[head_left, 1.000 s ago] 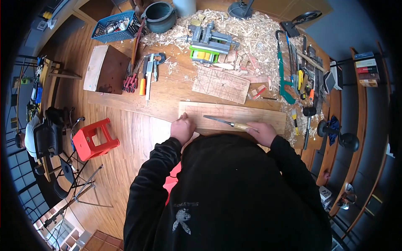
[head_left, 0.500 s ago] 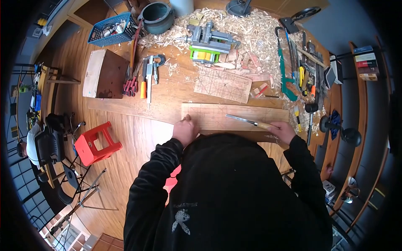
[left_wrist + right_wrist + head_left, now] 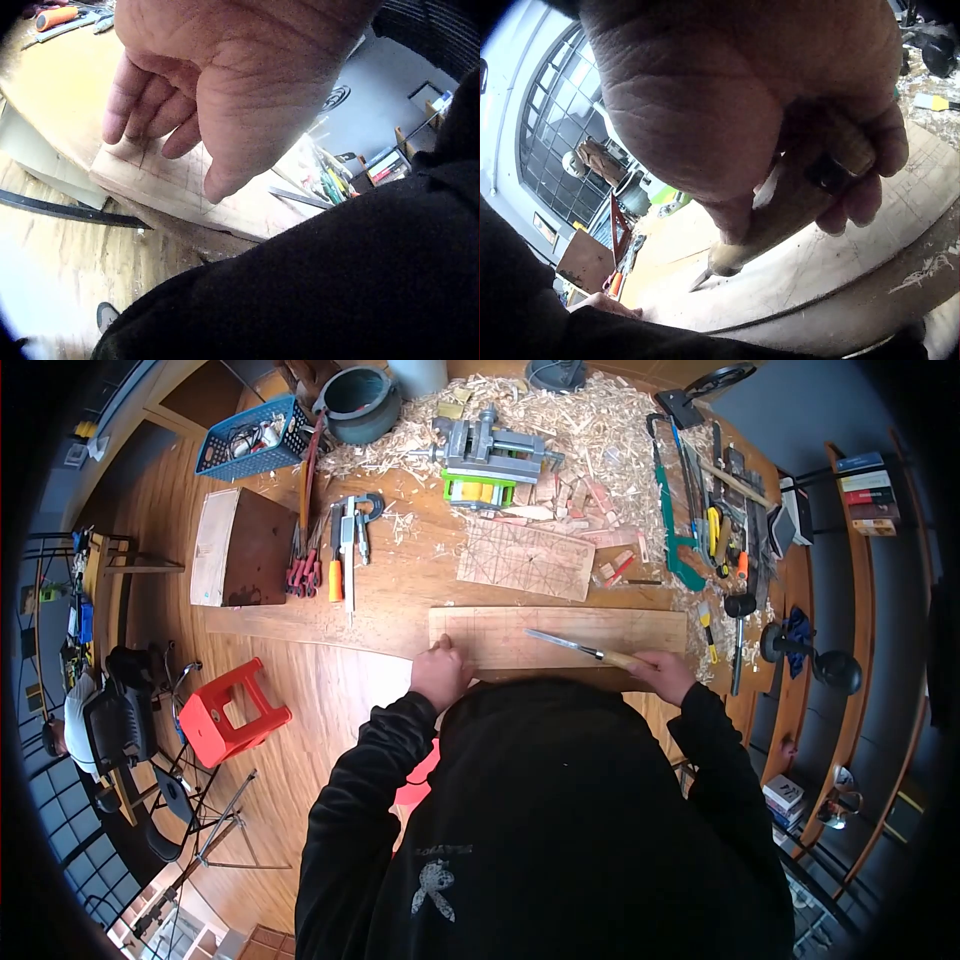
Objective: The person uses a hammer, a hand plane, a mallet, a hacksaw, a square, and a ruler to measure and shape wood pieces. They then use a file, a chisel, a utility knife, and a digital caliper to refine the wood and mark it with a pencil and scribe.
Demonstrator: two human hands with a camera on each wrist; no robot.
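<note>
A long wooden board (image 3: 485,625) with pencil and red lines lies along the bench's front edge. My left hand (image 3: 440,675) rests on its left end; in the left wrist view the fingers (image 3: 154,112) reach down onto the marked face and the thumb is by the near edge. My right hand (image 3: 665,675) grips a chisel (image 3: 565,643) by its wooden handle (image 3: 780,229). The blade points left, low over the board's middle. From the right wrist, the fingers wrap the handle and the thumb lies along it near the ferrule.
Beyond the board lies a second marked plank (image 3: 525,560), with a vise (image 3: 490,455) amid wood shavings (image 3: 600,425). A green-handled saw (image 3: 675,530) and several tools lie at right. Clamps, a caliper (image 3: 348,560) and a wooden box (image 3: 245,550) stand left. A red stool (image 3: 235,710) is on the floor.
My right hand has carried the chisel rightward along the board, then slightly back left. The left hand stays at the board's left end. The head view has shifted a little.
</note>
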